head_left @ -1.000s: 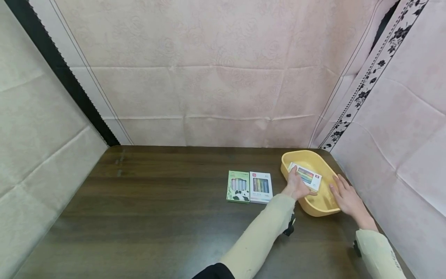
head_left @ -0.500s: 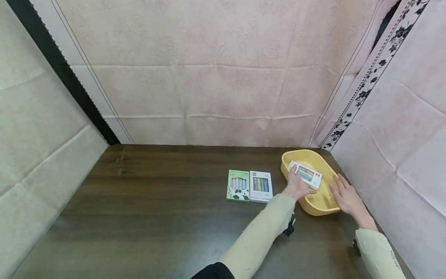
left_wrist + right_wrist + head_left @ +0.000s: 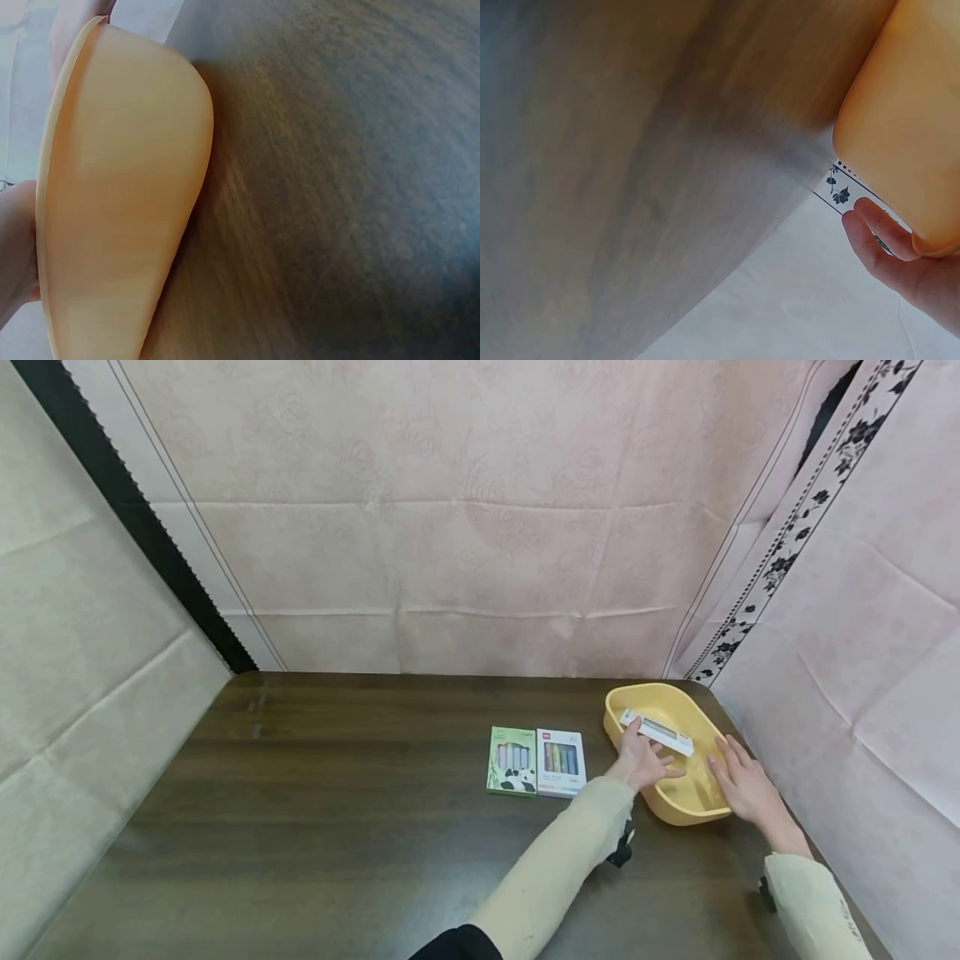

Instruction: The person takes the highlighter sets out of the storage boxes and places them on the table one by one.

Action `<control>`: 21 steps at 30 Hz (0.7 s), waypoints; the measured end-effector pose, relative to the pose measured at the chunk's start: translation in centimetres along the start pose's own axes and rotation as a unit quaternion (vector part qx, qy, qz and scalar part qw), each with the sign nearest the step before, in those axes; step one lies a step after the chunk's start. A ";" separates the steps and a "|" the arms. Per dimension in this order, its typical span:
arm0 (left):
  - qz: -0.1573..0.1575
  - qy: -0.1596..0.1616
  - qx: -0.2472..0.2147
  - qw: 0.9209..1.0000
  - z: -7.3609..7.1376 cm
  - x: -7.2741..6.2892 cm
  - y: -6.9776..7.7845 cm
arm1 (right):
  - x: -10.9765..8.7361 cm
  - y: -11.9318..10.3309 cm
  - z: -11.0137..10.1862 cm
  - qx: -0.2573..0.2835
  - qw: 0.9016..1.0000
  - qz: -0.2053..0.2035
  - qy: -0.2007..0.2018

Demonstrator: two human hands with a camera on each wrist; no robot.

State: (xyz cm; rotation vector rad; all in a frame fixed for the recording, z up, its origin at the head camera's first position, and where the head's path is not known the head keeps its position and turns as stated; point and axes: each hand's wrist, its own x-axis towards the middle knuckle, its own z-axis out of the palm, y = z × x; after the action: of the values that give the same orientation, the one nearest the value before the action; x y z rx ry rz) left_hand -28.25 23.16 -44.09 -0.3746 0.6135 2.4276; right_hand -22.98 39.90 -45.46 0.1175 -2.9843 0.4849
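Observation:
A white box, its narrow side facing up, is in the yellow plastic basket. Earlier frames show coloured sticks through its window. My left hand reaches over the basket's near-left rim. Its thumb lies at the box's left end, and its other fingers are spread apart below the box. With the thumb inside and the fingers outside, my right hand holds the right rim. In the right wrist view, its fingers lie along the basket's outer wall. Neither wrist view shows the box.
Left of the basket, a green box with a panda picture and a white box with coloured sticks lie side by side on the dark wooden table. Pale cloth walls stand at the back and both sides.
The white box in the basket has turned from its window face to its narrow side. My left fingers have spread away from it. My right hand has stayed on the rim.

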 end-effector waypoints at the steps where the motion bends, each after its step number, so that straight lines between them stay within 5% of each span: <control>1: -0.001 0.000 -0.002 1.000 0.0 0.1 0.0 | 0.0 0.0 0.0 0.000 1.000 0.000 -0.001; 21: -0.009 -0.017 -0.041 0.999 0.1 0.5 0.1 | 0.0 0.1 0.1 0.004 1.000 -0.006 0.003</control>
State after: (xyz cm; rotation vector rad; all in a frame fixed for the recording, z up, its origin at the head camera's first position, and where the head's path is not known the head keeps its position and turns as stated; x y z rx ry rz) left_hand -28.72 23.36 -44.20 -0.3709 0.4953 2.4430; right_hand -23.04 39.94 -45.52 0.1350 -2.9739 0.4955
